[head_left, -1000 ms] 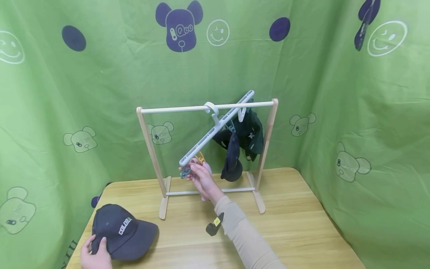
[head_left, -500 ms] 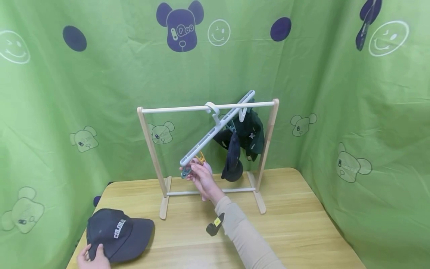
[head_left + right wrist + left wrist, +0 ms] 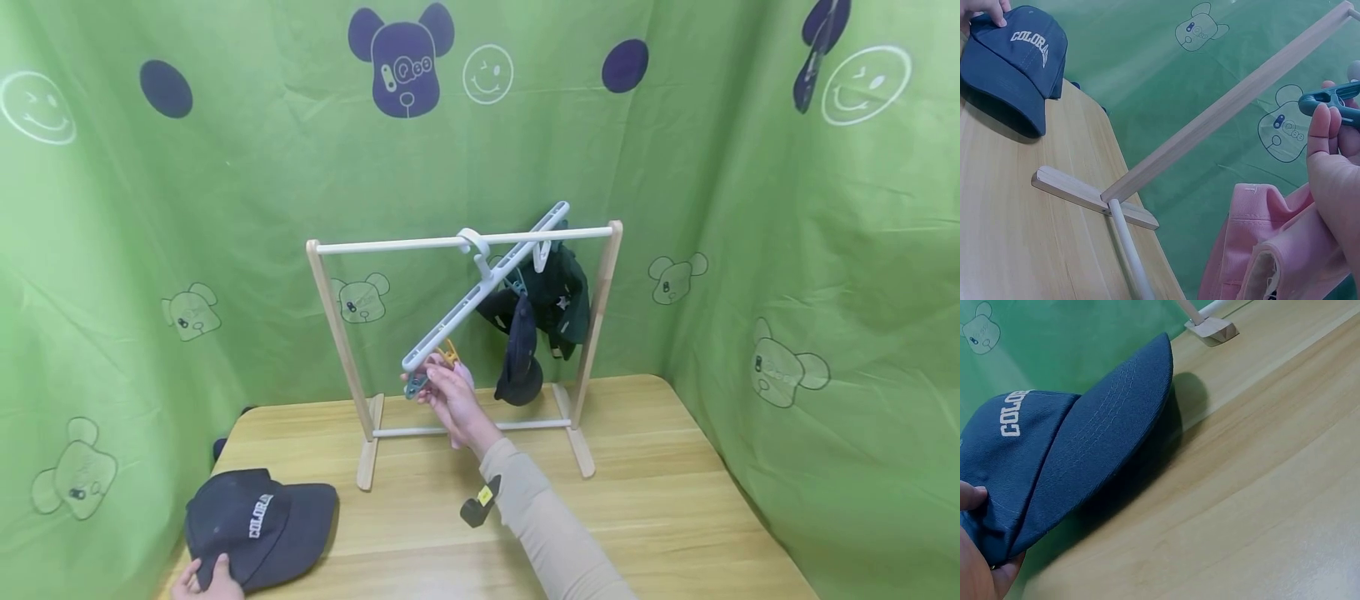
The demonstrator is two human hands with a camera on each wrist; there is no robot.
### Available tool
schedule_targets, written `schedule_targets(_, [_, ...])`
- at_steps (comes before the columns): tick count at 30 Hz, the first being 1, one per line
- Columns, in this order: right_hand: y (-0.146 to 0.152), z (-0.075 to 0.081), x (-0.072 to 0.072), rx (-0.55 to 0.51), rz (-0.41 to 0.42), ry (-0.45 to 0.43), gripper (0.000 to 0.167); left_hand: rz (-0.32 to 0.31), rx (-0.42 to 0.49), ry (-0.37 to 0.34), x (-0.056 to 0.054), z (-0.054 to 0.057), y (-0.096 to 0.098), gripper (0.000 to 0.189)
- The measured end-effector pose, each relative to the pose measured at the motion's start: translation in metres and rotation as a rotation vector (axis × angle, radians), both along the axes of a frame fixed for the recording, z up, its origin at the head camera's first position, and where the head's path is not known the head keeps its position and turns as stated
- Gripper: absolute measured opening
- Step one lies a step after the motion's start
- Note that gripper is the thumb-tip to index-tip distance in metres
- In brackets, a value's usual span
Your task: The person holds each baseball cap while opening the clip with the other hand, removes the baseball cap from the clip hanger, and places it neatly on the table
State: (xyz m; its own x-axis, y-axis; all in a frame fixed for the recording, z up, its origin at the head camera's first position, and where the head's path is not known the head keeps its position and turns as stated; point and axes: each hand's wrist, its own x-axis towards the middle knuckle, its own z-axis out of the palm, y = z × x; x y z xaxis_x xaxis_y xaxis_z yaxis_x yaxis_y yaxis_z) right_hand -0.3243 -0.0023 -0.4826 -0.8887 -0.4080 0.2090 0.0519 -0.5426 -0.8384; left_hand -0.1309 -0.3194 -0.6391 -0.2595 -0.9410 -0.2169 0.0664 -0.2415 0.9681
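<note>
My left hand (image 3: 210, 581) holds a navy baseball cap (image 3: 258, 525) with white lettering at the table's front left. In the left wrist view its thumb lies on the crown beside the brim (image 3: 1110, 412). My right hand (image 3: 453, 400) is raised at the lower near end of a pale blue clip hanger (image 3: 450, 321), its fingers pinching a teal clip (image 3: 1329, 100). A pink cap (image 3: 1260, 244) hangs right beside that hand, partly hidden by it in the head view. An orange clip (image 3: 449, 353) shows just above the fingers.
The hanger hooks over the top bar (image 3: 382, 245) of a wooden rack. From its far half hang a dark navy cap (image 3: 517, 358) and a dark green cap (image 3: 566, 292). The rack's left foot (image 3: 367, 458) stands between the held cap and my right arm. Green curtain surrounds the table.
My left hand has shifted the navy cap a little left and toward the front of the table. My right hand keeps its place on the teal clip.
</note>
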Motion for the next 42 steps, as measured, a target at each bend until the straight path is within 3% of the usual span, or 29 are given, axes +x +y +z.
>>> schedule_targets(7, [-0.001, -0.001, 0.001, 0.008, -0.005, -0.018, 0.036, 0.001, 0.017, -0.042, 0.001, -0.01, -0.003, 0.041])
schedule_targets(17, [-0.001, -0.002, -0.002, -0.014, -0.012, 0.019, 0.037, -0.063, 0.04, -0.096, 0.0, 0.003, -0.004, 0.036])
schedule_targets(24, [0.0, -0.001, -0.002, -0.008, -0.007, -0.003, 0.035, -0.069, 0.002, -0.162, -0.002, 0.002, -0.003, 0.035])
schedule_targets(31, [0.0, 0.001, -0.002, -0.001, -0.009, 0.015, 0.039, -0.028, -0.081, -0.146, -0.004, -0.01, -0.005, 0.032])
schedule_targets(36, [0.0, 0.0, -0.002, -0.016, -0.019, 0.024, 0.041, -0.031, -0.126, -0.143, -0.004, -0.018, -0.007, 0.032])
schedule_targets(42, [0.0, -0.001, -0.001, -0.015, -0.025, 0.006, 0.04, -0.002, -0.186, -0.183, -0.006, -0.016, -0.002, 0.031])
